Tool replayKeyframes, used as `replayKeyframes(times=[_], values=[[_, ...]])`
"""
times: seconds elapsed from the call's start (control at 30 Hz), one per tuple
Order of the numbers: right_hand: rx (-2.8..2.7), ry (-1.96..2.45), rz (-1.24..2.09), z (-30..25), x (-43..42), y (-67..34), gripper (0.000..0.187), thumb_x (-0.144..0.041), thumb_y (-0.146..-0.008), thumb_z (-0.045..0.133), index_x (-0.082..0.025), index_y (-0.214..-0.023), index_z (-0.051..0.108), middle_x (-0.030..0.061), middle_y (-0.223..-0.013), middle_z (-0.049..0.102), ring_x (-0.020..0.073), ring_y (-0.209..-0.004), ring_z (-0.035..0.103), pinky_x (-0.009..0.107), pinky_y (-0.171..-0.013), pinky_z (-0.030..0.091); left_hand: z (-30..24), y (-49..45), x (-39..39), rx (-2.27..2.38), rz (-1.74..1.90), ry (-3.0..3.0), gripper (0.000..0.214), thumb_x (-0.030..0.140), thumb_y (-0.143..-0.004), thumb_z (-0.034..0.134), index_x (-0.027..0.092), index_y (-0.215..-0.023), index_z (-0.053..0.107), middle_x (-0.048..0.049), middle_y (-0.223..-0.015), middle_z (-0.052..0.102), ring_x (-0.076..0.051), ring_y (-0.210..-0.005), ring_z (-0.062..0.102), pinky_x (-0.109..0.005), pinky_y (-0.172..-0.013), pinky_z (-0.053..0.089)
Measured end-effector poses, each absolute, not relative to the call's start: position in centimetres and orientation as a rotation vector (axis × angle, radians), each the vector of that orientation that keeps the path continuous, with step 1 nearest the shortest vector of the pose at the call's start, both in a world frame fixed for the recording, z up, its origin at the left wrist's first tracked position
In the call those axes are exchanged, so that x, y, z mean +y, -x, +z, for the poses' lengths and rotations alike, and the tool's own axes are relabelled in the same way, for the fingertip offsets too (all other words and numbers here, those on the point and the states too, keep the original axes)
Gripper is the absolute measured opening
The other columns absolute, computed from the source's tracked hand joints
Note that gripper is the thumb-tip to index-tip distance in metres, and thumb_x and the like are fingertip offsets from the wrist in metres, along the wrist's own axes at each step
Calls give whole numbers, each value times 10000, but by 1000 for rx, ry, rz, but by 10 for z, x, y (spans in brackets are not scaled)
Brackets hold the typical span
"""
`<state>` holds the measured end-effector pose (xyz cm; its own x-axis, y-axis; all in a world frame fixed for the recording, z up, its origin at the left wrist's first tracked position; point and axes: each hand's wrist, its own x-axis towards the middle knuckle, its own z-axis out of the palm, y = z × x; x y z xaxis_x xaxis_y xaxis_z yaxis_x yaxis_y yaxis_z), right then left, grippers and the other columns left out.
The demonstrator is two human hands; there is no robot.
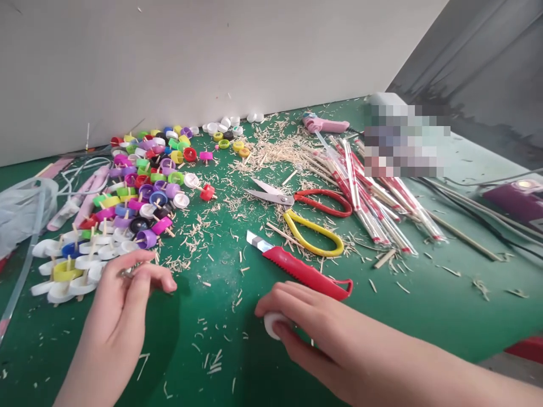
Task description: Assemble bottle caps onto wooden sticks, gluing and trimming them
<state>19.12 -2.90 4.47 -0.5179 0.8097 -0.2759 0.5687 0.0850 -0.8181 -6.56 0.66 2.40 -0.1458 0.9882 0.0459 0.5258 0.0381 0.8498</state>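
Between the thumb and fingers of my right hand [309, 325] is a white bottle cap [272, 326], held low over the near part of the table. My left hand [129, 297] hovers at the near left, fingers loosely bent and apart, with nothing visible in them. Just beyond it lie white bottle caps [91, 249] joined by short wooden sticks. A red utility knife [305, 273] with its blade out rests beyond my right hand. Scissors [292, 200] with one red and one yellow handle lie open behind the knife.
Many coloured caps with sticks [146, 192] cover the left side of the green table [237, 373]. Wood shavings [271, 150] are scattered about. Wrapped chopsticks [373, 198], a pink glue gun [326, 124] and cables [470, 206] lie right. A plastic bag [25, 209] sits far left.
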Motion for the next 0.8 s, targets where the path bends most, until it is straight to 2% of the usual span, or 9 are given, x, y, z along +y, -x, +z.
replayKeyframes(times=[0.07,0.17,0.23,0.3,0.37,0.47,0.53,0.63,0.8], values=[[-2215,1337,1332,41,-20,-190,197,-204,-955,366,-230,-1030,546,37,-1024,619,128,-869,587,256,-730,462,36,53,19,1758,945,-1591,322,558,-848,520,262,-977,520,24,-720,670,-186,-746,640,-314,-716,486],[-2309,1266,1264,36,-5,-183,201,-179,-956,366,-210,-1043,545,38,-1045,623,127,-869,591,270,-744,455,32,60,26,1878,843,-1685,451,590,-831,497,248,-1124,519,-45,-961,666,-221,-841,595,-310,-647,444],[-2353,1220,1220,32,4,-176,205,-192,-968,357,-198,-1037,550,31,-1022,633,121,-839,589,265,-711,447,22,68,29,2014,697,-1867,466,528,-844,512,231,-1203,520,-75,-1039,622,-238,-849,534,-339,-676,429],[-2415,1140,1115,27,11,-168,203,-202,-973,370,-185,-1036,562,29,-985,643,118,-820,574,256,-700,441,14,72,30,2060,532,-2123,411,422,-873,510,207,-1223,531,-97,-1060,599,-265,-915,498,-394,-778,428],[-2545,1029,867,20,16,-162,210,-215,-973,389,-168,-1003,591,51,-959,642,141,-838,546,279,-742,440,9,72,29,2024,510,-2342,372,363,-901,481,192,-1227,539,-118,-1099,577,-288,-988,487,-425,-838,420],[-2632,954,448,14,22,-161,245,-272,-969,413,-177,-972,639,94,-1095,621,198,-953,505,334,-805,434,8,65,22,1878,599,-2552,323,345,-931,444,213,-1207,551,-115,-1128,553,-274,-1010,487,-406,-833,430],[-2589,1039,241,15,28,-168,266,-312,-966,420,-190,-970,656,98,-1135,616,224,-984,499,353,-804,430,10,58,16,1714,605,-2652,274,324,-942,438,225,-1165,561,-97,-1092,559,-254,-1009,485,-385,-834,432],[-2524,1358,-12,23,38,-187,295,-309,-970,402,-169,-908,654,91,-930,653,222,-881,526,369,-793,414,12,46,8,1450,552,-2799,247,334,-937,470,199,-1121,565,-84,-1037,578,-242,-994,490,-369,-829,427],[-2611,1713,-89,27,49,-208,265,-344,-943,461,-159,-837,620,88,-853,650,215,-791,559,338,-691,387,5,30,9,1282,463,-2948,363,438,-905,521,127,-1074,600,-102,-984,620,-240,-887,503,-373,-760,425]])
